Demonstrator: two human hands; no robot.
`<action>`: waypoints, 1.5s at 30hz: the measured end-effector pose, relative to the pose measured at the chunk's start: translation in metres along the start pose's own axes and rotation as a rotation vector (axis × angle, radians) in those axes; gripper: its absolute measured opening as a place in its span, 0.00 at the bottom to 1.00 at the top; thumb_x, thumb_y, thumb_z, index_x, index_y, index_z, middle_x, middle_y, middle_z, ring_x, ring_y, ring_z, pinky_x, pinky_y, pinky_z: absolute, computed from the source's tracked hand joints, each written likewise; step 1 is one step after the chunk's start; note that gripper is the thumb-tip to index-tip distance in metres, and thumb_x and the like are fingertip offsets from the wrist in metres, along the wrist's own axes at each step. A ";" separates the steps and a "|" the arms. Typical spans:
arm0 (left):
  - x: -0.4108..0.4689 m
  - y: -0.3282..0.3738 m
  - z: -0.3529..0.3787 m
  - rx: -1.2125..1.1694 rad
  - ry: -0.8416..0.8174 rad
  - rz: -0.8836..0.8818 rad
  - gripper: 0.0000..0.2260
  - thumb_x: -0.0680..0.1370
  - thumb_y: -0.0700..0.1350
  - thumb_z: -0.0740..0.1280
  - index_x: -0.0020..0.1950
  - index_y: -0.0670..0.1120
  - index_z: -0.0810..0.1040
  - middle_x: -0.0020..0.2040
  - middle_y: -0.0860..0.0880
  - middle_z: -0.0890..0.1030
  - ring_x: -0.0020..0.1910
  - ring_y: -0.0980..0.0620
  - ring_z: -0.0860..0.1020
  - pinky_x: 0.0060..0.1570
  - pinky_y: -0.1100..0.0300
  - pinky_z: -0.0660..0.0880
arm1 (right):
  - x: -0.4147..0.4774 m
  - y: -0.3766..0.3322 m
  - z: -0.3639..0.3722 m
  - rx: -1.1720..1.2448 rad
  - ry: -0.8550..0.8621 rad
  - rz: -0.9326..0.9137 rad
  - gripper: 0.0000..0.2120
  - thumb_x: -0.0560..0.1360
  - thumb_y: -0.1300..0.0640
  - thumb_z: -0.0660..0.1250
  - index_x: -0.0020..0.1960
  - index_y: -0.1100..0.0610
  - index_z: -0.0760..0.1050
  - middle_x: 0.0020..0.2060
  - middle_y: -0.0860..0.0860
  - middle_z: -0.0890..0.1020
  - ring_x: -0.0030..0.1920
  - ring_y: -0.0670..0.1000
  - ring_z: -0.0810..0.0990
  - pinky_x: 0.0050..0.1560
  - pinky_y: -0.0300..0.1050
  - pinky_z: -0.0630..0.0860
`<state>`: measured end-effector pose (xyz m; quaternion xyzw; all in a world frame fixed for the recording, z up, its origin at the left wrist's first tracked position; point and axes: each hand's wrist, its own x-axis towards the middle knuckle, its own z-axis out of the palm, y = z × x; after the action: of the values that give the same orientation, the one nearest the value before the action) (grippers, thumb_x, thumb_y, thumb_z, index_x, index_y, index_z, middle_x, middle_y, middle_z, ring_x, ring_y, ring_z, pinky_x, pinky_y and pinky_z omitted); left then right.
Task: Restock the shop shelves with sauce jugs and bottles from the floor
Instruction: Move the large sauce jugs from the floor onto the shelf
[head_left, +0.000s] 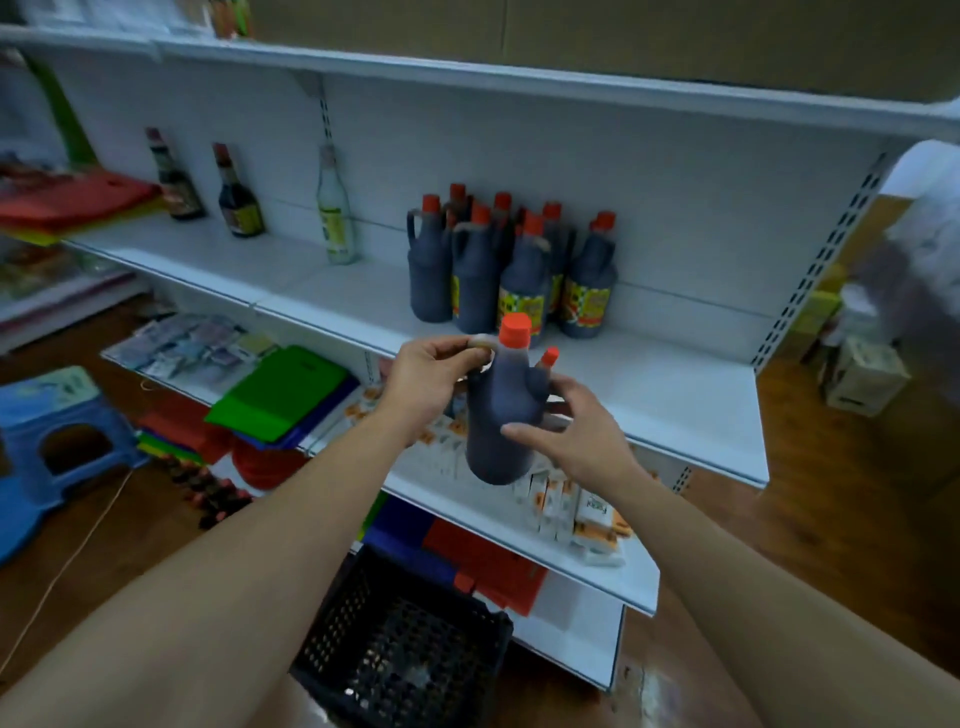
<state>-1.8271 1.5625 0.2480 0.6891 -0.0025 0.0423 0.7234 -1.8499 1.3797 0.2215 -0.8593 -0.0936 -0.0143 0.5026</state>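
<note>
My left hand (431, 376) grips the looped handle of a dark sauce jug (501, 415) with a red cap, held in the air in front of the middle shelf (675, 395). My right hand (576, 431) curls round at the jug's right side, its thumb across the front. The red cap of a second jug (549, 356) pokes up by its fingers, and that jug's body is hidden. Several matching jugs (519, 265) stand clustered on the shelf just beyond.
Three glass bottles (236, 200) stand spaced along the shelf's left part. A black plastic crate (405, 639) sits on the floor below my arms. Lower shelves hold small boxes (576, 512) and coloured folders (280, 392). A blue stool (57, 441) is at left.
</note>
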 end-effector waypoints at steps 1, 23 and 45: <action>0.008 0.004 0.005 -0.010 -0.006 -0.003 0.06 0.77 0.37 0.67 0.48 0.44 0.83 0.35 0.53 0.83 0.38 0.54 0.79 0.31 0.68 0.74 | 0.007 0.000 -0.003 -0.019 -0.005 0.000 0.34 0.64 0.48 0.79 0.66 0.51 0.69 0.57 0.44 0.76 0.54 0.43 0.76 0.46 0.29 0.71; 0.182 -0.012 0.063 0.270 0.098 0.083 0.11 0.75 0.40 0.70 0.57 0.48 0.78 0.51 0.49 0.82 0.53 0.49 0.79 0.54 0.55 0.77 | 0.172 0.063 -0.060 -0.057 0.281 0.183 0.35 0.62 0.43 0.78 0.65 0.46 0.69 0.58 0.48 0.80 0.57 0.53 0.79 0.51 0.48 0.77; 0.211 -0.077 0.050 0.561 0.150 -0.018 0.15 0.74 0.50 0.71 0.58 0.48 0.77 0.51 0.46 0.83 0.50 0.42 0.78 0.41 0.59 0.65 | 0.209 0.080 -0.044 0.048 0.355 0.219 0.37 0.66 0.50 0.77 0.71 0.49 0.65 0.62 0.48 0.78 0.60 0.52 0.77 0.54 0.50 0.77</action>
<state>-1.6089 1.5214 0.1870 0.8572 0.0688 0.0856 0.5031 -1.6271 1.3338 0.1991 -0.8362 0.0900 -0.1085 0.5299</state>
